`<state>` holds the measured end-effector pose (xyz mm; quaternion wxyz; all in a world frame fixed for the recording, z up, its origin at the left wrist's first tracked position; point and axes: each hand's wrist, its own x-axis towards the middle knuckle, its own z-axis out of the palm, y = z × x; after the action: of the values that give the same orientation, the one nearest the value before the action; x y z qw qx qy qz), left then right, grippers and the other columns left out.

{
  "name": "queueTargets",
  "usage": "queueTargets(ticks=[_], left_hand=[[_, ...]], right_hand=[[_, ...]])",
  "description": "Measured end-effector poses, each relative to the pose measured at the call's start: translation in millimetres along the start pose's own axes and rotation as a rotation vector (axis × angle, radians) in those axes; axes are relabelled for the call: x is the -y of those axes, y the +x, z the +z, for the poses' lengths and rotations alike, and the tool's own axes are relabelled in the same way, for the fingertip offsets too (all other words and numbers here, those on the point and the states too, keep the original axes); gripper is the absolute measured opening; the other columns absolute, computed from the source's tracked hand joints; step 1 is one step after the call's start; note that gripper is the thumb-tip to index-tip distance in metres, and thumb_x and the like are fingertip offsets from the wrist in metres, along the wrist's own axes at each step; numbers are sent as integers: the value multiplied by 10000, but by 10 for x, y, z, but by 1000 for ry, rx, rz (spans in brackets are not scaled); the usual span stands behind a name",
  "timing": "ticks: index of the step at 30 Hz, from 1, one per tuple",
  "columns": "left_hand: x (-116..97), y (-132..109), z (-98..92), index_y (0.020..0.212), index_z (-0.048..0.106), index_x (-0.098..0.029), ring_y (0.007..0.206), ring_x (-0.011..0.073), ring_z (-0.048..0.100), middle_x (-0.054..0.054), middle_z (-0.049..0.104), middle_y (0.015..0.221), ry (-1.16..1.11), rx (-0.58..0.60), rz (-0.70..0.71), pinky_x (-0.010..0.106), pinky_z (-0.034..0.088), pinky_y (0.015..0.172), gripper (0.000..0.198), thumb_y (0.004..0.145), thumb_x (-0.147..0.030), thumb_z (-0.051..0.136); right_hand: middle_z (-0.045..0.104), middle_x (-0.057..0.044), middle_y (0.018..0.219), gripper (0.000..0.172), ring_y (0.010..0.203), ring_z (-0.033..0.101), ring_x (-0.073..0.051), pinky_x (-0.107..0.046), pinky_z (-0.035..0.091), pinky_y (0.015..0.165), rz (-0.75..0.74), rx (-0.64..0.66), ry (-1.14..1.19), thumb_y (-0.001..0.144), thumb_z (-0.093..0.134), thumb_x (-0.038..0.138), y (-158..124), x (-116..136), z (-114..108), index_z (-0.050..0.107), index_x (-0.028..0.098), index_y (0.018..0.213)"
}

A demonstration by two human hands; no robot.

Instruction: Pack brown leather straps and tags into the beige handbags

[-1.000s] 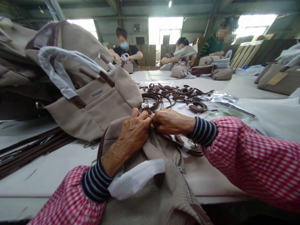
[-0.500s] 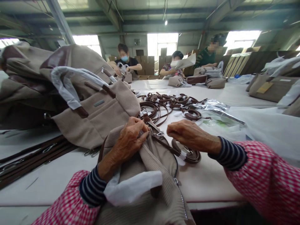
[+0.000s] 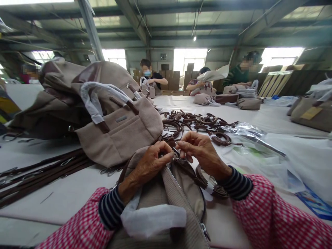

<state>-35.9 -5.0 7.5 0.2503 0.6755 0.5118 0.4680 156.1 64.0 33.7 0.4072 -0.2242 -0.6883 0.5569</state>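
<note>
A beige ribbed bag (image 3: 158, 193) lies in front of me, its long zipper undone along the right side. White wrapping covers its handle (image 3: 155, 219). My left hand (image 3: 150, 162) is closed in a pinch on the bag's far edge, near the zipper's end. Close beside it, my right hand (image 3: 199, 148) pinches a metal snap hook (image 3: 178, 159) on a brown strap; the fingers partly hide it. A small brown tab with a metal ring (image 3: 170, 137) shows just beyond the fingertips. Under my right wrist sits the strap's coiled part (image 3: 219, 190), bound with white wrap.
Another beige bag (image 3: 121, 131) leans against a large pile of bags (image 3: 59, 97) at the left. Long brown straps (image 3: 52, 173) lie below it. Coiled straps (image 3: 202, 119) and clear plastic (image 3: 249, 155) cover the table beyond my hands. Several co-workers are across the table.
My right hand has come left and down from beside the bag to the snap hook, next to my left hand. The left hand stays at the bag's edge. The view has shifted slightly.
</note>
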Motion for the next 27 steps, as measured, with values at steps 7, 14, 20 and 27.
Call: queueTargets(ticks=[7,14,20,27], left_hand=[[23,7,-9,852,731,-203,831,147,617,-18,700,854,-64,-51,-4,265,459,794,142,920,-323,698],[29,-23,-6,904,771,-217,903,168,648,-7,714,910,4,-67,46,297,471,868,119,942,-284,680],[12,-25,32,874,743,-212,906,179,636,-1,683,887,162,-96,55,312,468,867,110,950,-261,681],[-5,-14,17,887,754,-204,911,196,633,19,674,900,246,-81,27,340,472,862,96,945,-239,687]], right_hand=[[696,-15,655,305,461,560,-63,-146,404,392,94,2,86,845,829,413,-27,-79,-27,726,128,812],[720,-35,757,299,535,613,-75,-144,451,424,200,23,91,841,834,413,-30,-95,-18,756,125,860],[654,6,684,274,476,526,-53,-154,346,403,219,-26,35,839,808,395,-79,-66,42,723,137,803],[658,0,667,305,443,471,-52,-183,273,414,195,-14,-87,873,761,422,-93,-87,109,694,139,779]])
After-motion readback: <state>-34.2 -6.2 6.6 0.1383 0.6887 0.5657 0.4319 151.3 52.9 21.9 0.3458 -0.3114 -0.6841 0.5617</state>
